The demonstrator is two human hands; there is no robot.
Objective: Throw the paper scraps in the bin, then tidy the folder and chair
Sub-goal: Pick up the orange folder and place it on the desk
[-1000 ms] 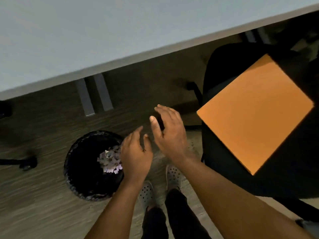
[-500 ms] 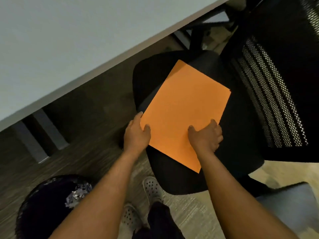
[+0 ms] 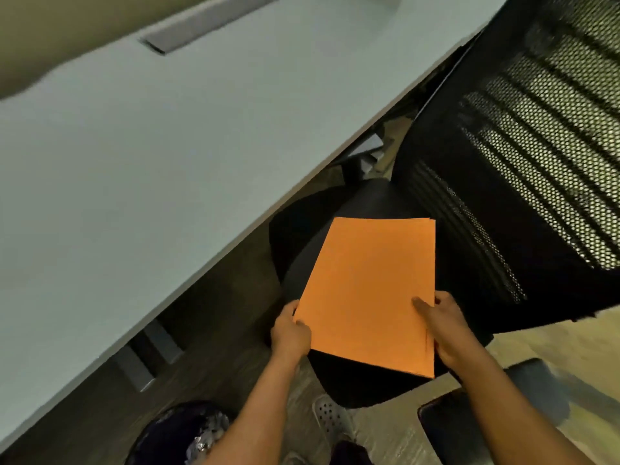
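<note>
Both hands' fingers clamp orange folder (image 3: pixel 369 290) near corners; long axis points away, over chair seat (image 3: pixel 375 199).

Grey desk (image 3: pixel 151 156), shoe (image 3: pixel 330 419) on floor.

The folder (image 3: pixel 369 290) is plain bright orange. The chair (image 3: pixel 469 196) is black, its backrest a honeycomb mesh crossed by dark bands. The table (image 3: pixel 167 146) is pale grey. The bin (image 3: pixel 161 434) is black, holding whitish-lilac paper scraps (image 3: pixel 201 441). The shoe (image 3: pixel 330 419) is grey with dark dots.
</note>
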